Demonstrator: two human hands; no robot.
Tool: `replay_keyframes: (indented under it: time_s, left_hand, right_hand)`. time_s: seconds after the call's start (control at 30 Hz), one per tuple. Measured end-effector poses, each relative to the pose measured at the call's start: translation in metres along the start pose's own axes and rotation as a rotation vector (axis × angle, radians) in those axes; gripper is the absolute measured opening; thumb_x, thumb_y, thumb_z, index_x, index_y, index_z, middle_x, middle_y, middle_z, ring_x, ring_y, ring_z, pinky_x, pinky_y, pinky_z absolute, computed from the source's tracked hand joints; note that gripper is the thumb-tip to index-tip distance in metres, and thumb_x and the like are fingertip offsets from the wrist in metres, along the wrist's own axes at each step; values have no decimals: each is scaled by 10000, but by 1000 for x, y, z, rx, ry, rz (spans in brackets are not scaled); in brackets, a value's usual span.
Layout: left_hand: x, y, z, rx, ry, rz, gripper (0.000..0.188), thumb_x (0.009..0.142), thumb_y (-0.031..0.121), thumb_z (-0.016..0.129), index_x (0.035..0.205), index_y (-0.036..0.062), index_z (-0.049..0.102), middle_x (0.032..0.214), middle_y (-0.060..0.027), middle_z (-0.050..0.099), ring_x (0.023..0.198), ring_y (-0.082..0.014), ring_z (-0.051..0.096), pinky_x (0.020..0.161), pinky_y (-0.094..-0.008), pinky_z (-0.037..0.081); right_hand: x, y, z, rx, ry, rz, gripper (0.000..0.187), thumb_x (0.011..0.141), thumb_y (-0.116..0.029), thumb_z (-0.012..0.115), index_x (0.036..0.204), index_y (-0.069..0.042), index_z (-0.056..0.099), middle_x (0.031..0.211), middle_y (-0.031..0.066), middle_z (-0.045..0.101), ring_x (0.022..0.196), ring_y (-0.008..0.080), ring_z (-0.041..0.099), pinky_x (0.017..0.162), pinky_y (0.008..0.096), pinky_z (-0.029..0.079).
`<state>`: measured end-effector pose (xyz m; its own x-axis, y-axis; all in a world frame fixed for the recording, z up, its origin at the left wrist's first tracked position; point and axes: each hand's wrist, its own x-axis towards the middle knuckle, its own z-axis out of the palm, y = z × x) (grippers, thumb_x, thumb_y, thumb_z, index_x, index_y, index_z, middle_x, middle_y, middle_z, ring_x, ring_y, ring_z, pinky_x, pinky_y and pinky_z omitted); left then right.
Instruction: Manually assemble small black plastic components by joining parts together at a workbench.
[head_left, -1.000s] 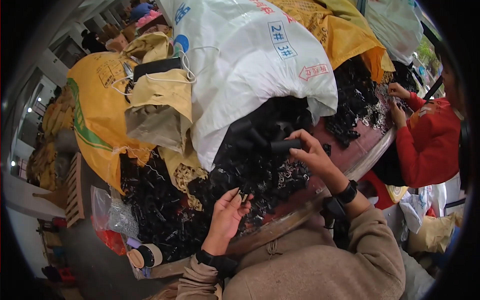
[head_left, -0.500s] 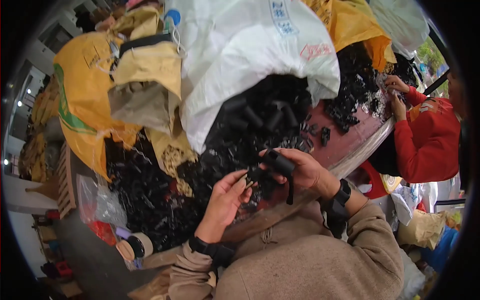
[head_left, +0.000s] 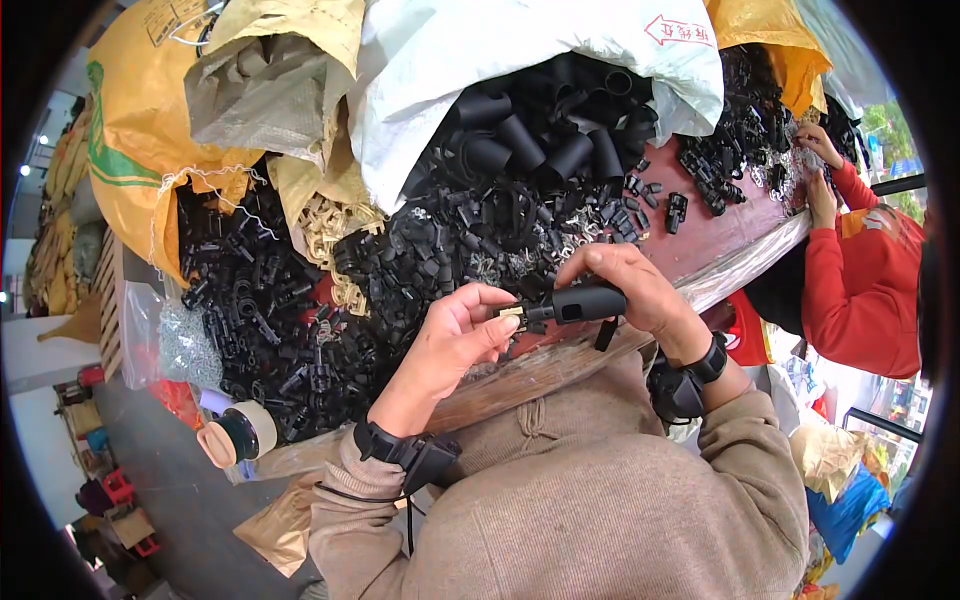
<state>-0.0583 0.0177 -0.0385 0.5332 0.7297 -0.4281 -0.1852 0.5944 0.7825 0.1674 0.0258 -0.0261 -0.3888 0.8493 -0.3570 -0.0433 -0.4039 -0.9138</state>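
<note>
In front of my chest, my right hand (head_left: 640, 290) grips a black cylindrical housing (head_left: 590, 303) with a slot in its side, lying nearly level. My left hand (head_left: 455, 340) pinches a small black part with a brass-coloured piece (head_left: 512, 312) between thumb and fingers. This part meets the left end of the housing; whether it is seated inside cannot be made out. A short black strap (head_left: 605, 334) hangs below the housing. Just beyond my hands spreads a heap of small black plastic parts (head_left: 430, 245), with small silvery clips (head_left: 575, 235) among them.
A white sack (head_left: 450, 90) spills black tubes (head_left: 520, 140) onto the reddish table (head_left: 690, 240). Left of it are brown and yellow sacks (head_left: 140, 130), tan pieces (head_left: 330, 225), a bag of small metal bits (head_left: 190, 340) and a spool (head_left: 255, 430). At right, a red-sleeved person (head_left: 860, 290) handles parts.
My hands have come together, and the small part now meets the housing's end. The housing has turned from tilted to nearly level. The whole view has shifted, with the table's contents appearing higher.
</note>
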Motion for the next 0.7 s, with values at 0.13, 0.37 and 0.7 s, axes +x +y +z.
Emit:
replay_keyframes:
  time_s: [0.13, 0.37, 0.7]
  left_hand:
    - [-1, -2, 0, 47, 12, 13, 249, 764, 120, 606, 965, 15, 504, 750, -11, 551, 584, -45, 487, 509, -167, 411]
    - [4, -10, -3, 32, 55, -41, 243, 753, 116, 614, 944, 5, 512, 713, -25, 552, 569, -57, 497, 504, -179, 412]
    - [5, -13, 1, -22, 6, -62, 234, 744, 115, 623, 926, 9, 522, 714, -19, 553, 574, -56, 507, 511, -171, 416]
  right_hand:
    - [-1, 7, 1, 105, -38, 96, 393, 862, -322, 384, 826, 11, 589, 720, 41, 564, 634, 73, 498, 545, 197, 387]
    - [3, 15, 4, -24, -22, -52, 418, 870, -352, 379, 811, 12, 575, 749, 39, 549, 660, 82, 486, 570, 203, 379]
    - [8, 28, 6, -116, -60, -71, 413, 880, -354, 381, 819, 8, 570, 778, 29, 538, 716, 85, 481, 631, 217, 384]
